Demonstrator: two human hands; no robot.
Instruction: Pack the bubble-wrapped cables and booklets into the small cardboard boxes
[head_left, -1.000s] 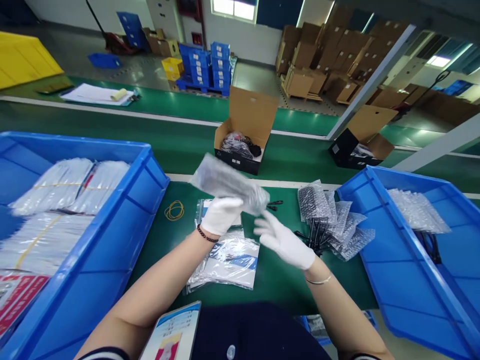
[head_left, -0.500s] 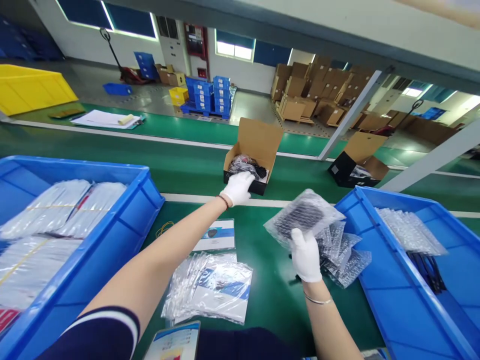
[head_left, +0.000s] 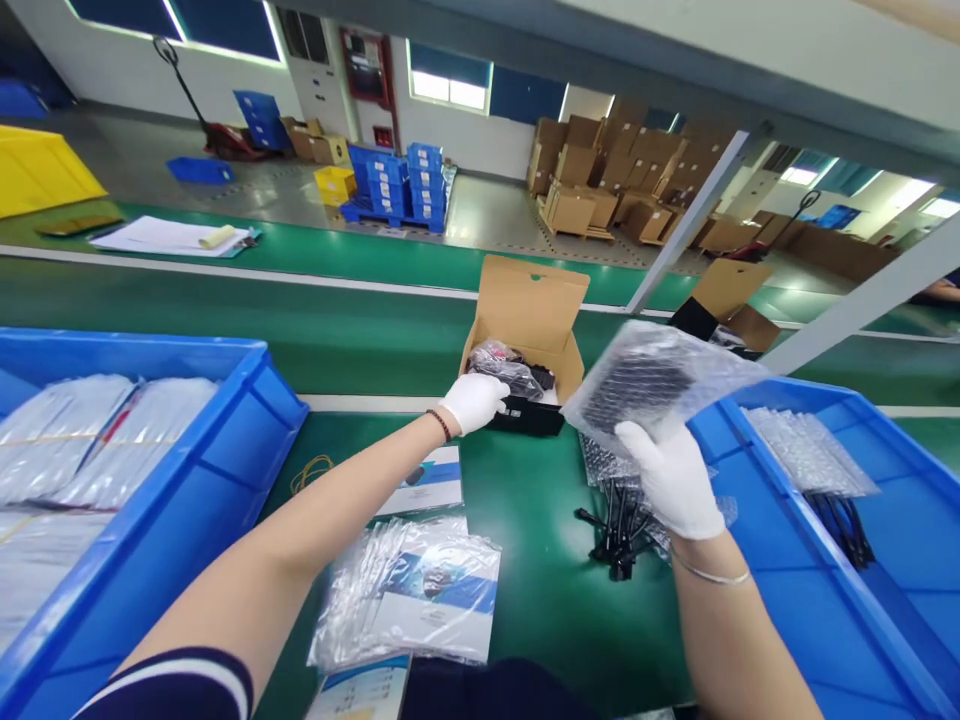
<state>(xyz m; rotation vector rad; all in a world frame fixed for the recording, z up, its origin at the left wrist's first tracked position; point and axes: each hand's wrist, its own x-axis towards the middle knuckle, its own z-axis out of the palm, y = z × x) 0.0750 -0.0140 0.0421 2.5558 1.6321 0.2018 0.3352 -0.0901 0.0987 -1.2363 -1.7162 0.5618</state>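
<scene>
My left hand (head_left: 476, 402), in a white glove, grips the front left corner of an open cardboard box (head_left: 534, 295), black outside and brown inside. Dark items in clear plastic (head_left: 506, 368) lie inside the box. My right hand (head_left: 679, 485), gloved too, is closed on a bubble-wrap bag (head_left: 637, 385) with something dark and flat in it, held up to the right of the box. Beneath that hand are more bubble-wrap bags (head_left: 598, 460), with black cables (head_left: 619, 530) sticking out. Plastic-bagged booklets (head_left: 420, 590) lie in a pile near my body.
A blue bin (head_left: 187, 480) of bagged white packs stands at left. Another blue bin (head_left: 810, 570), holding bubble-wrapped pieces (head_left: 810, 450), is at right. A second open box (head_left: 724, 300) sits behind a slanting metal post (head_left: 690, 220). Papers (head_left: 169, 237) lie across the belt.
My right hand has lifted the bubble-wrap bag up and to the right, uncovering the black cables. The box has turned and come slightly nearer, with my left hand still at its front corner.
</scene>
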